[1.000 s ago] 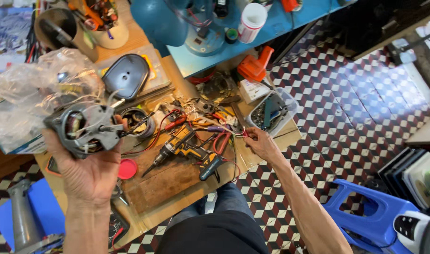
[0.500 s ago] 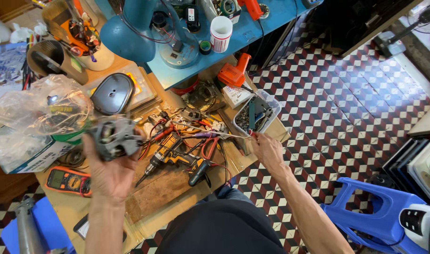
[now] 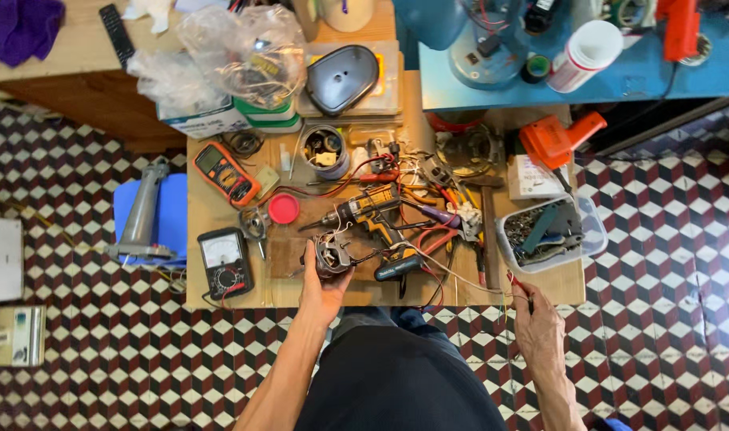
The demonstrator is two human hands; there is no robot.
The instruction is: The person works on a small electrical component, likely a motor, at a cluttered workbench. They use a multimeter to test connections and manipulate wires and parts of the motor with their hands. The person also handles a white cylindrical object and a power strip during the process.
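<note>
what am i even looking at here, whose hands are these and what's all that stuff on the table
This view comes from a camera worn on a person's head, looking straight down, so the two bare hands are that person's own. The left hand holds a small electric motor with loose wires. The right hand pinches thin wires at the edge of the wooden table. On the table lie a yellow cordless drill, two multimeters, one orange and one black, a red lid, and a clear tub of parts.
</note>
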